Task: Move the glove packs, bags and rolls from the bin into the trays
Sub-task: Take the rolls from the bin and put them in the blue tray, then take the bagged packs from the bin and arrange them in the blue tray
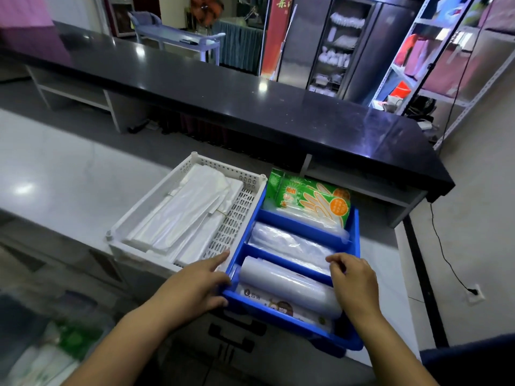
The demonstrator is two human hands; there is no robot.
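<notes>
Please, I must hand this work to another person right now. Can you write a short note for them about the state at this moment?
Left hand: rests at the left wall of the blue tray, index finger straight, holding nothing.
Right hand: fingers curled at the tray's right side; any grip is not visible.
Done: flat bags lie in the white tray. Blue tray: glove pack far, clear bags middle, roll and printed pack near.
Left: the bin is blurred but seems to hold more items; check it.
</notes>
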